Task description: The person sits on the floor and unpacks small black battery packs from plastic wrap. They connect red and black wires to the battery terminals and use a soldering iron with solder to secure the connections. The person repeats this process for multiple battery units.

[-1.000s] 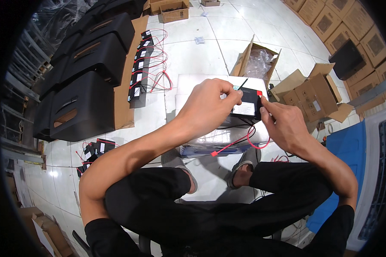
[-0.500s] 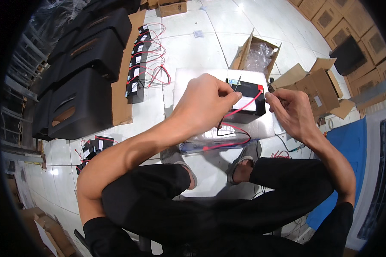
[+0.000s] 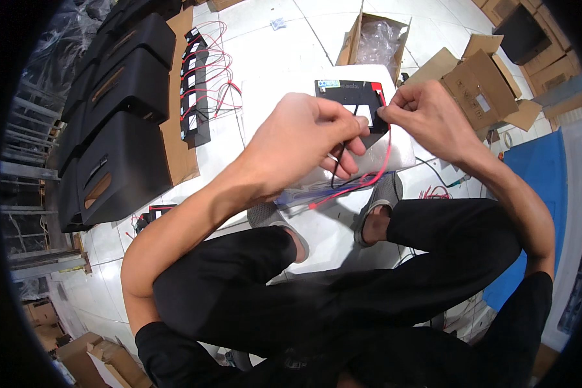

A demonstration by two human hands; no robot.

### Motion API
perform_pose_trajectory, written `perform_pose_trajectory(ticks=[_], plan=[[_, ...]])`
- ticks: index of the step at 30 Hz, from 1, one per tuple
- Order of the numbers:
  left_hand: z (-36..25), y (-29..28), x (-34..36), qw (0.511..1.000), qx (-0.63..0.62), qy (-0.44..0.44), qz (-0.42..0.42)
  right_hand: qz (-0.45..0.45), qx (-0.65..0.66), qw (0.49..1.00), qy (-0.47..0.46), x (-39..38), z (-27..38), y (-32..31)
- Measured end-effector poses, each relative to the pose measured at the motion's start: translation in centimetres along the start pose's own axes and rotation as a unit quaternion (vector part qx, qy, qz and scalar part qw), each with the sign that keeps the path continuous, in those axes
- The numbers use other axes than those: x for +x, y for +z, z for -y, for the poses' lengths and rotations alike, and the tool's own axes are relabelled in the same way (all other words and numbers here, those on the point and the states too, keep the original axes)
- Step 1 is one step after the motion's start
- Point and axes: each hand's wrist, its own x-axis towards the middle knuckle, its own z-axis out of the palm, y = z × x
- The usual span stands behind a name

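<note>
A black block battery (image 3: 346,96) with a white label and a red terminal corner lies on a white foam block (image 3: 271,84) before me. My left hand (image 3: 307,139) pinches a thin black wire (image 3: 335,173) between thumb and forefinger, its upper part over the label. The other left fingers curl loosely below. From the red corner a red wire (image 3: 388,155) runs down the battery's right side and bends left to a red connector (image 3: 313,205). My right hand (image 3: 430,119) is closed in a pinch at the battery's right edge; whatever lies between its fingertips is hidden.
Several wired batteries (image 3: 195,90) stand in a row on the left, beside large black casings (image 3: 126,165) on cardboard. Open cartons (image 3: 478,87) and a box with clear plastic wrap (image 3: 378,45) are beyond the foam. A blue sheet (image 3: 530,174) lies at right.
The red wire has shifted from across the battery's front to its right side. My right fingertips have come to the battery's edge. The scene has slid upward and left in view.
</note>
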Motion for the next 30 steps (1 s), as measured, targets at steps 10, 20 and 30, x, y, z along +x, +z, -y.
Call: perform_pose_trajectory(ticks=[10, 20, 30], plan=[[0.3, -0.5, 0.4, 0.996, 0.043, 0.017, -0.082, 0.022, 0.036, 0.999, -0.019, 0.0, -1.5, -0.7], [0.6, -0.6, 0.3, 0.988, 0.071, 0.047, -0.130, 0.086, 0.020, 0.996, 0.001, -0.1, -1.4, -1.2], [0.6, -0.9, 0.3, 0.996, 0.011, 0.012, -0.086, 0.057, 0.012, 0.998, -0.012, -0.5, -1.4, -1.8]])
